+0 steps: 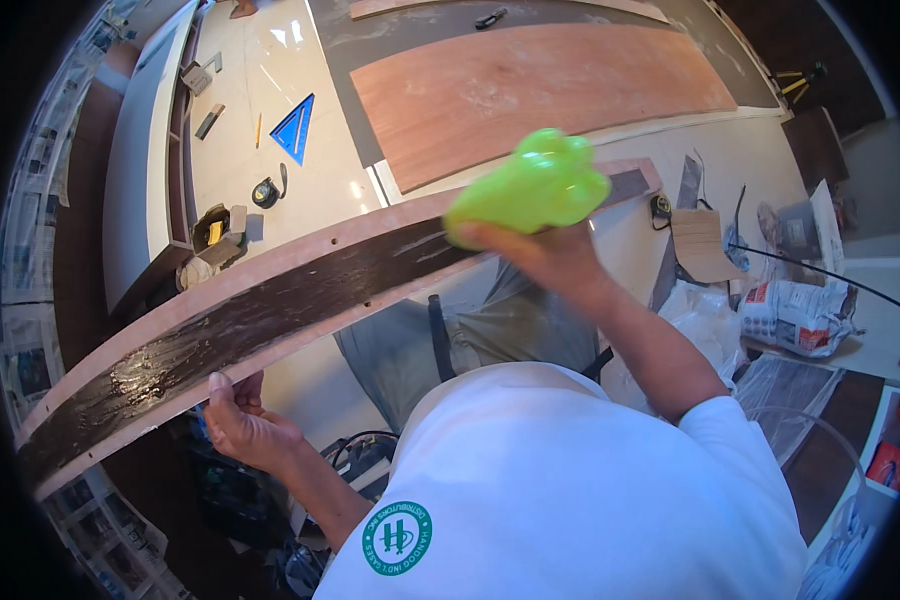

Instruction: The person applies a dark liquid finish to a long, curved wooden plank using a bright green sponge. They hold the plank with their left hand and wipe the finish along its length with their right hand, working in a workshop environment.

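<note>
A long wooden board (170,295) runs slantwise in front of me, from the lower left up to the right. Down its middle lies a dark brown strip (270,300), wet and glossy toward the left end. My left hand (245,425) pinches the board's near edge, thumb on top and fingers underneath. Over the board's right part, my right hand (545,255) grips a shiny lime-green plastic thing (535,185), bulging and smeared by motion. Its exact kind cannot be made out, nor whether it touches the strip.
Beyond the board lies a large reddish wood panel (530,95). A blue triangular square (294,130), a pencil (259,130) and a tape measure (266,192) rest on the pale floor at left. Another tape measure (660,208) and a white-and-red bag (800,318) are at right.
</note>
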### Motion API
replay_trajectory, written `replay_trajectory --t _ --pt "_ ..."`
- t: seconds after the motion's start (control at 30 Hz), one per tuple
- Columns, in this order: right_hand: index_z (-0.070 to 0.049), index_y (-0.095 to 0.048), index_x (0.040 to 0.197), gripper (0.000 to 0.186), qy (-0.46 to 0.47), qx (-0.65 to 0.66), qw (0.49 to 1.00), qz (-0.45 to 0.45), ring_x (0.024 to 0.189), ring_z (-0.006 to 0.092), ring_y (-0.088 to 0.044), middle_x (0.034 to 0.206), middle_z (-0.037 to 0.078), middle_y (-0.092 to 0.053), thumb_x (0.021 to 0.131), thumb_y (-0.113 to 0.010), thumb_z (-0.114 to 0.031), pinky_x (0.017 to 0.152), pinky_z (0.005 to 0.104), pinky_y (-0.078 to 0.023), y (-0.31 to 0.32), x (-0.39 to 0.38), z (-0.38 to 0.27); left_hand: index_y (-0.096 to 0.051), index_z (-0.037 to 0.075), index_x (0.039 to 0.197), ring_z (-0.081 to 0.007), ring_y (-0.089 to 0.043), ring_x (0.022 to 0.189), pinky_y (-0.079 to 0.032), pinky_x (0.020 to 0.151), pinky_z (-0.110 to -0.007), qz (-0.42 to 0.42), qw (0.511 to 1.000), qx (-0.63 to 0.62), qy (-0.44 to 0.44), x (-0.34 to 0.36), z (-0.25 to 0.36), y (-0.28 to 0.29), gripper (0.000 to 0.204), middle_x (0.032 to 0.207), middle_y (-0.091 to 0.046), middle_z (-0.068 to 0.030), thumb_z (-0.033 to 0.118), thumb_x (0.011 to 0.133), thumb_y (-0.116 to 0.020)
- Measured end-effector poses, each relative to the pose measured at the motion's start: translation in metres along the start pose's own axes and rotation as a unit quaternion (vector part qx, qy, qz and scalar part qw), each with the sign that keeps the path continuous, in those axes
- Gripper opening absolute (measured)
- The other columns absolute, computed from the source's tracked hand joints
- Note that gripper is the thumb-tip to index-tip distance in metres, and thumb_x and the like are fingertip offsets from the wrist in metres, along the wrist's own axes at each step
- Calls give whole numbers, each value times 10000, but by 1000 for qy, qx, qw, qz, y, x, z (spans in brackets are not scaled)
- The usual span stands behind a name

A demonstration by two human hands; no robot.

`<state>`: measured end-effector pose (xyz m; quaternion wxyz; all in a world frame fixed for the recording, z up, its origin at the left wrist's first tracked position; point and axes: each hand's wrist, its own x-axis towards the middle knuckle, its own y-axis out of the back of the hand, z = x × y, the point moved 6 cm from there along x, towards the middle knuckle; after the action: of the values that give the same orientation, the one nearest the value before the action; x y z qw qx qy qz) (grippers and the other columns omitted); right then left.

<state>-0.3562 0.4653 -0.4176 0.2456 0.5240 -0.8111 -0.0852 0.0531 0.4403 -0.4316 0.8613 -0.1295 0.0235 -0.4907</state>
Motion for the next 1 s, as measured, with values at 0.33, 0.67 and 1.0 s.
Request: replay_trajectory --t 0.33,0.67,1.0 --pt "-48 -731 1021 327 -51 55 997 -31 955 146 -725 1069 68 -748 797 -883 -232 820 333 -600 -14 -8 -25 -655 -77 1061 -221 -738 822 -631 804 -361 -1 1000 -24 9 -2 -1 -4 262 965 -728 -182 166 963 -652" --pt "-80 -757 1087 334 -152 63 985 48 873 178 -750 995 66 -782 810 -867 -231 764 352 -602 36 -11 62 -652 -67 1068 -228 -745 819 -632 806 -374 -13 999 -30 3 -1 -8 1 259 962 -730 -180 174 973 -645" --pt "-61 -733 1057 332 -38 -39 998 -17 879 169 -739 982 58 -766 821 -873 -248 780 348 -605 11 13 18 -663 -66 1042 -223 -738 815 -633 797 -372 -5 999 -44 7 -4 -3 -3 232 967 -727 -179 150 961 -644"
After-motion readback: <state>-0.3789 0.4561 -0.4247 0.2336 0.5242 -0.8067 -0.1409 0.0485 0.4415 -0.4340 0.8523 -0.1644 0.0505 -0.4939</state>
